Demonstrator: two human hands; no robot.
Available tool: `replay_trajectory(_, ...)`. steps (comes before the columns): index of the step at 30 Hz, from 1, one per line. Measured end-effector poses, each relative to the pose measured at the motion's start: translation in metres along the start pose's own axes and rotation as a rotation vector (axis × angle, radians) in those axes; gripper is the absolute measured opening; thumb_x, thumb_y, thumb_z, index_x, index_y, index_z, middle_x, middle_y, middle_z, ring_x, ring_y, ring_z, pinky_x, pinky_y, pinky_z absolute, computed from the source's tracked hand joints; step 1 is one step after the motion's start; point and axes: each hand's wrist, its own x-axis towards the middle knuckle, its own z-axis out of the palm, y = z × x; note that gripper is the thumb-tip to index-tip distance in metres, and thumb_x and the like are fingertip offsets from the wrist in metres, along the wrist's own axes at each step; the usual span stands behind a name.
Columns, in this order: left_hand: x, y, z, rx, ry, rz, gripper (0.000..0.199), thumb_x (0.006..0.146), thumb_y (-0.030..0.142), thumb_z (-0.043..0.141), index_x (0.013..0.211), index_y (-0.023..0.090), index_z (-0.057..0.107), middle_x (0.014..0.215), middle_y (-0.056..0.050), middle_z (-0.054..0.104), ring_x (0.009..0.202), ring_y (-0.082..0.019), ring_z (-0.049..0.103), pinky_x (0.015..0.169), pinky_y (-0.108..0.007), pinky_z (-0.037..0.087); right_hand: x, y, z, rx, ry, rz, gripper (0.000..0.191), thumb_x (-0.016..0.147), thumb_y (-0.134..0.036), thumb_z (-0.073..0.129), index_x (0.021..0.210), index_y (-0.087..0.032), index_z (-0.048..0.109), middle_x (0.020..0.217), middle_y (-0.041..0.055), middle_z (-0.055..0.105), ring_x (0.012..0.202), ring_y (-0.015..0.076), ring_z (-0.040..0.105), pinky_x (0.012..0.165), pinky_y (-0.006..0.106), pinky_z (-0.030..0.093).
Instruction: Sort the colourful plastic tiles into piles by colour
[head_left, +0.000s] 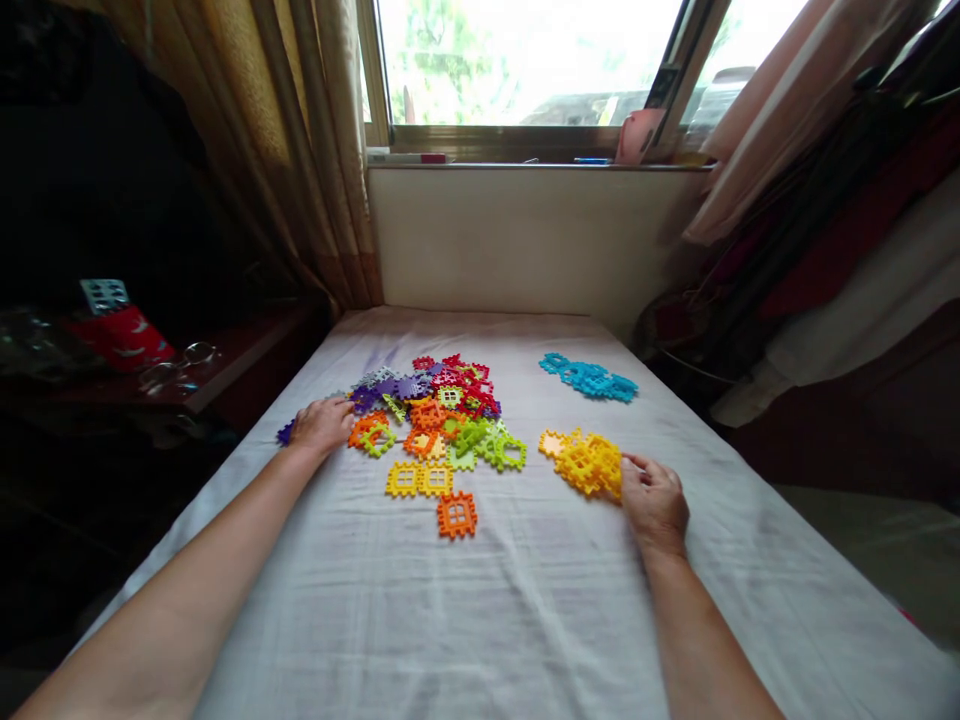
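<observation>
My left hand (pixel 322 425) lies palm down at the left edge of a mixed pile of notched plastic building tiles, fingers stretched out over them. A purple tile (pixel 286 432) shows beside its wrist, and an orange tile (pixel 367 428) lies just right of its fingertips. My right hand (pixel 655 500) pinches the edge of a yellow tile (pixel 616 478) at the right side of a yellow heap (pixel 585 462). The mixed pile holds red tiles (pixel 476 385), purple tiles (pixel 409 387) and green tiles (pixel 487 442). Two yellow tiles (pixel 420 479) and an orange window tile (pixel 457 515) lie nearer me.
A heap of blue tiles (pixel 591 379) lies at the back right of the cloth-covered surface (pixel 525 620). A window sill (pixel 525 166) is beyond. Curtains (pixel 300 150) hang at left, clothes (pixel 847 230) at right. Glasses (pixel 180 366) rest on a dark side table.
</observation>
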Motion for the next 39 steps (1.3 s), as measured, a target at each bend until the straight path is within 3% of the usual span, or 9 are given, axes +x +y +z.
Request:
replay_trajectory(6,0.014,-0.006,-0.002,0.064,-0.046,-0.068,0.062,0.088,0.045,0.042,0.142,0.016,0.050,0.143,-0.016,0.056,0.132,-0.034,0.050,0.105,-0.047,0.040,0.000,-0.005,-0.002,0.007,-0.029,0.016,0.052,0.068,-0.053,0.044,0.087,-0.015,0.075,0.091,0.0111,0.064,0.072,0.0217,0.057,0.078,0.039,0.049)
replay_trajectory(13,0.026,-0.009,-0.004,0.081,-0.108,-0.120,0.055,0.081,0.052,0.050,0.125,0.024,0.066,0.130,-0.014,0.066,0.121,-0.037,0.058,0.097,-0.047,0.044,-0.001,-0.004,-0.001,0.004,-0.040,0.003,0.051,0.067,-0.052,0.044,0.086,-0.016,0.075,0.092,0.0117,0.066,0.068,0.0203,0.056,0.070,0.036,0.047)
replay_trajectory(17,0.031,-0.004,-0.005,0.074,-0.116,-0.123,0.051,0.077,0.047,0.055,0.124,0.031,0.068,0.135,-0.009,0.064,0.122,-0.035,0.058,0.097,-0.045,0.045,-0.001,-0.001,-0.001,0.005,-0.033,-0.014,0.048,0.069,-0.051,0.045,0.084,-0.017,0.075,0.090,0.0111,0.067,0.069,0.0205,0.056,0.069,0.035,0.046)
replay_trajectory(22,0.031,0.003,-0.006,0.052,-0.120,-0.146,0.039,0.074,0.040,0.058,0.105,0.026,0.076,0.120,-0.013,0.071,0.112,-0.035,0.063,0.093,-0.045,0.047,-0.001,0.001,0.001,0.002,-0.013,-0.029,0.045,0.071,-0.049,0.046,0.085,-0.017,0.076,0.089,0.0101,0.067,0.070,0.0208,0.057,0.068,0.034,0.046)
replay_trajectory(30,0.010,0.006,-0.023,-0.107,-0.019,-0.103,0.030,0.076,0.043,0.057,0.093,0.027,0.076,0.121,-0.006,0.071,0.113,-0.030,0.062,0.088,-0.035,0.047,0.001,0.005,0.003,0.013,-0.020,-0.031,0.041,0.074,-0.045,0.048,0.086,-0.016,0.075,0.089,0.0106,0.067,0.073,0.0218,0.058,0.070,0.035,0.046)
replay_trajectory(36,-0.019,-0.009,-0.053,-0.298,0.059,-0.190,0.029,0.075,0.046,0.058,0.084,0.023,0.073,0.092,-0.010,0.074,0.094,-0.032,0.066,0.075,-0.037,0.047,0.001,0.006,0.004,0.047,0.009,-0.037,0.040,0.073,-0.043,0.048,0.085,-0.017,0.076,0.084,0.0093,0.066,0.077,0.0232,0.058,0.073,0.036,0.047)
replay_trajectory(39,-0.043,0.003,-0.051,-0.484,0.058,-0.180,0.038,0.078,0.051,0.053,0.092,0.021,0.071,0.084,-0.008,0.071,0.086,-0.029,0.065,0.071,-0.037,0.048,0.002,0.006,0.004,0.093,0.043,0.012,0.043,0.072,-0.044,0.047,0.086,-0.015,0.076,0.084,0.0099,0.068,0.078,0.0238,0.059,0.076,0.037,0.048)
